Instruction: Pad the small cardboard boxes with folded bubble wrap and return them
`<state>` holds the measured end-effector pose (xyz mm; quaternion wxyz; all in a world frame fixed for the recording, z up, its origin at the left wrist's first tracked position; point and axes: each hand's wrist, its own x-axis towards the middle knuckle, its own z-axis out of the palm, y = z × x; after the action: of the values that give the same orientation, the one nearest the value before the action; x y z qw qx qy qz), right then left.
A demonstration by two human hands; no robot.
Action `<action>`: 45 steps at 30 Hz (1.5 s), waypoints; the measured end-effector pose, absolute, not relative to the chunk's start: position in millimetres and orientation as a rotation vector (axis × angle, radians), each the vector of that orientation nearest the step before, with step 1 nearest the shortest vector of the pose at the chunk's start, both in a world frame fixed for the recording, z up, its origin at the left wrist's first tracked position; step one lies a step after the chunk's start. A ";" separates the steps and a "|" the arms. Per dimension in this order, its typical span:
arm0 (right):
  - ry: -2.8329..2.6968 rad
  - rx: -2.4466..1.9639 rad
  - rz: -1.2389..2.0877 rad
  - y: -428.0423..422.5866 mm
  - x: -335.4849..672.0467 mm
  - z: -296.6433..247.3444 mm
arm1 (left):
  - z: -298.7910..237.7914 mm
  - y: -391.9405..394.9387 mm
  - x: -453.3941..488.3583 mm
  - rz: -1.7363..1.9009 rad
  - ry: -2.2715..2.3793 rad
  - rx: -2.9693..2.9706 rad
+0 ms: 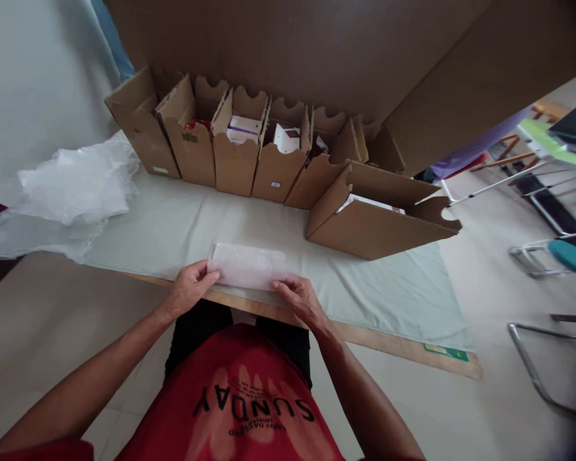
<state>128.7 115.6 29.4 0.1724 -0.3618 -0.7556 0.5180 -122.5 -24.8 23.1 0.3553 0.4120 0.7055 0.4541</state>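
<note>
A flat, whitish bubble-wrap pouch (248, 264) lies near the front edge of the cloth-covered table. My left hand (192, 288) grips its left end, the thumb on top and the fingers tucked beneath. At the lower right corner, my right hand (301, 296) pinches the pouch with thumb over fingers. The pouch looks thin and nearly level; whether anything is inside cannot be made out.
A row of cardboard bins (235, 163) with small boxes stands along the back. One bin (365, 224) sits askew at the right. Clear plastic bags (77, 186) are heaped at the left. A tall cardboard panel (288, 51) rises behind.
</note>
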 end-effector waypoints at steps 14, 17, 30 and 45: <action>-2.371 -1.523 0.823 117.8 102.6 21.6 | 23.5 7.9 -131.6 0.551 2.438 1.398; -2.392 -1.552 0.664 113.5 103.7 16.9 | 19.8 4.3 -129.8 0.515 2.543 1.511; -2.377 -1.568 0.587 114.7 109.8 9.6 | 28.1 13.0 -133.8 0.753 2.269 1.128; -2.534 -0.922 1.145 163.7 130.3 60.2 | 57.7 7.9 -117.7 1.249 1.670 0.903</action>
<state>130.3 163.7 60.2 0.1061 -0.3129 -0.8602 0.3886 -117.7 7.9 57.7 0.4208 0.3605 0.6667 0.4984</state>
